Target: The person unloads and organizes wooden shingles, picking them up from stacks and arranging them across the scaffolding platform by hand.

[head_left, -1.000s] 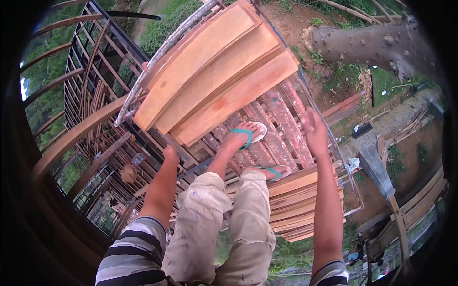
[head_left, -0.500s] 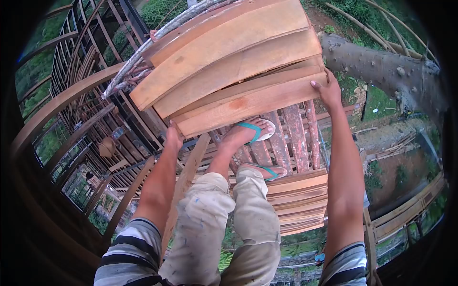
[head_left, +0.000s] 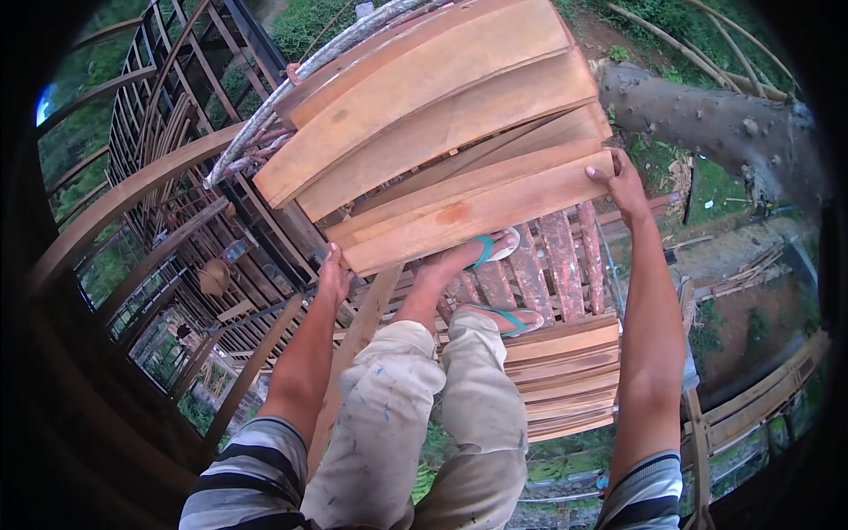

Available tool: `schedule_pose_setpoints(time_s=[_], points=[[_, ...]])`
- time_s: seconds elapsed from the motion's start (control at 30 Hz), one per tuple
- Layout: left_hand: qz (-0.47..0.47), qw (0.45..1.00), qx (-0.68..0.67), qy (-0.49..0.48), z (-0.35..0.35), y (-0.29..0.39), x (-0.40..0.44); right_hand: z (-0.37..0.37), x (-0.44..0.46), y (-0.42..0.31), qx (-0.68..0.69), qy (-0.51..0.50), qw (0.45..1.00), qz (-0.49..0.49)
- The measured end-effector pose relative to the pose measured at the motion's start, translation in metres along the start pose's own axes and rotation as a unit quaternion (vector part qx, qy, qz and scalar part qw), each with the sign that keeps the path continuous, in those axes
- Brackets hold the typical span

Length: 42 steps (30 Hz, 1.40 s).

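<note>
A short wooden plank (head_left: 477, 209) with a reddish patch spans the space between my hands, above my sandalled feet. At its left end my left hand (head_left: 331, 276) grips it, fingers at the edge. My right hand (head_left: 623, 184) is closed around its right end, the thumb on the face. Another board lies right against the plank's far edge; whether it is lifted too I cannot tell. Beyond is a stack of similar wooden boards (head_left: 442, 132), overlapping like a fan. A gap shows between this stack and the plank.
I stand on paint-stained slats (head_left: 558, 256), high above the ground. Another pile of boards (head_left: 565, 375) lies near my feet. A whitish pole (head_left: 291, 84) runs along the stack's left, a thick tree trunk (head_left: 698, 110) stands at right, and a timber frame (head_left: 146, 194) fills the left.
The plank has come away from the stack toward me, widening the gap behind it. Both hands moved with it, and the view has shifted slightly.
</note>
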<state>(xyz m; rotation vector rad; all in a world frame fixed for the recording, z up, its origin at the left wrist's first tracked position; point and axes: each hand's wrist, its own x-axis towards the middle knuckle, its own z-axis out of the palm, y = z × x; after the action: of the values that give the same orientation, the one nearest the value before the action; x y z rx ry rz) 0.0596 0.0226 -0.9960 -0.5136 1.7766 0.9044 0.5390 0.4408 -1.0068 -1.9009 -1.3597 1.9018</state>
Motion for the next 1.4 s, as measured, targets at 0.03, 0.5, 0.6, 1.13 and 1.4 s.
schedule_pose_setpoints(time_s=[0.03, 0.5, 0.6, 1.13, 1.4], points=[[0.004, 1.000, 0.001, -0.014, -0.002, 0.003, -0.008, -0.001, -0.003, 0.001, 0.000, 0.000, 1.000, 0.005], [0.231, 0.884, 0.386, -0.128, 0.076, 0.065, -0.109, -0.117, -0.140, 0.106, -0.193, -0.086, 0.977, -0.017], [0.333, 0.825, 0.433, -0.147, 0.135, 0.072, -0.124, -0.130, -0.182, 0.118, -0.362, -0.013, 0.932, -0.032], [0.505, 0.650, 0.537, -0.185, 0.210, 0.036, -0.031, -0.070, -0.195, 0.191, -0.505, 0.208, 0.829, -0.118], [0.467, 0.683, 0.528, -0.192, 0.211, 0.036, -0.028, 0.070, -0.125, 0.112, -0.457, 0.093, 0.858, -0.214]])
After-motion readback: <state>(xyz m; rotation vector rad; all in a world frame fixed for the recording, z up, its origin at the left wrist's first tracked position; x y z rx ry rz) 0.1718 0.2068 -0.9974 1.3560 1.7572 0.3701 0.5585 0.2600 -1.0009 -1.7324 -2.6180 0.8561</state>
